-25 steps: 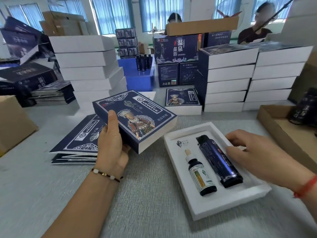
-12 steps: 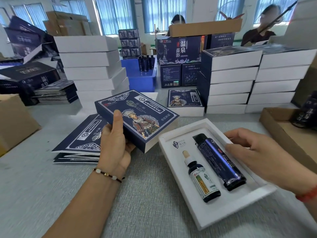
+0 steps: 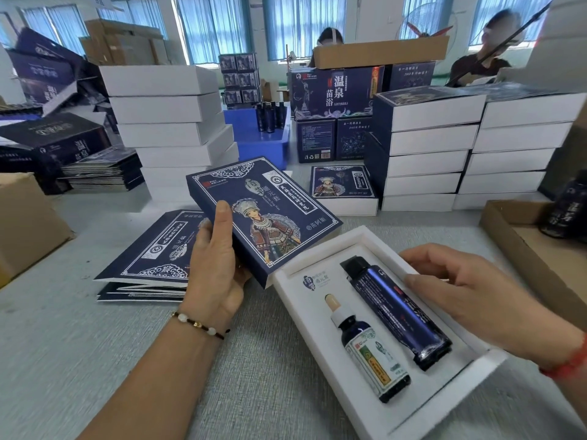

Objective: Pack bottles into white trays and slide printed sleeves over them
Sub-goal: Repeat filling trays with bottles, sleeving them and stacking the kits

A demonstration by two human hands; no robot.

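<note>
Beside the sleeve [image 3: 263, 214], tray [image 3: 305, 315] under right fingers [image 3: 422, 258]

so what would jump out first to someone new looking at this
Front and centre, the left hand holds a navy printed sleeve with a costumed figure, its lower corner at the white tray. The tray holds a dropper bottle and a dark tube bottle, with the right hand at its far edge. Behind rise stacks of white boxes.

Bottles [image 3: 394, 315] in tray [image 3: 317, 331]; sleeve [image 3: 263, 214] left.
</note>
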